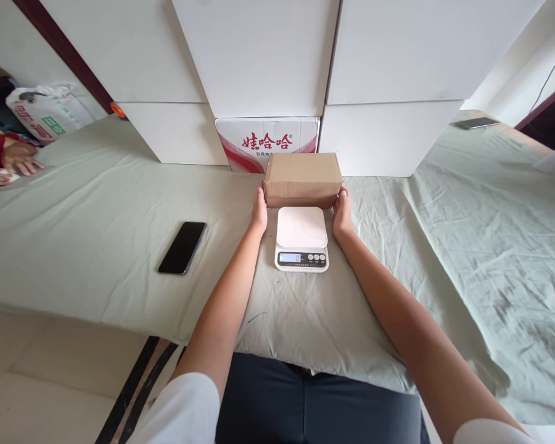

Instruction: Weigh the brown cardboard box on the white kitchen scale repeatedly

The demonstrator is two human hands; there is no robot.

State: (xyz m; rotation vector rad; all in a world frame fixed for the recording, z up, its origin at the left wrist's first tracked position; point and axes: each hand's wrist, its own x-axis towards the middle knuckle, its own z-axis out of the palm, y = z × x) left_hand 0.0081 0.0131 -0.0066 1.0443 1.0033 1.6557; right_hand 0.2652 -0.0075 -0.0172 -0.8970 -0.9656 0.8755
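Observation:
A brown cardboard box (303, 179) is held between my two hands, just behind a white digital kitchen scale (301, 228). My left hand (259, 211) presses on the box's left end, thumb up along its edge. On the opposite end, my right hand (343, 213) grips the box in the same way. The fingers of both hands are mostly hidden by the box. Nothing rests on the scale's plate, and its lit display reads 0. Whether the box touches the cloth behind the scale, I cannot tell.
Left of the scale lies a black smartphone (182, 247) on the green cloth (97, 246). White boxes (259, 55) stand stacked behind, with a red-printed carton (231, 139) among them. Another person's hand (21, 157) is at far left. A second phone (476, 123) lies back right.

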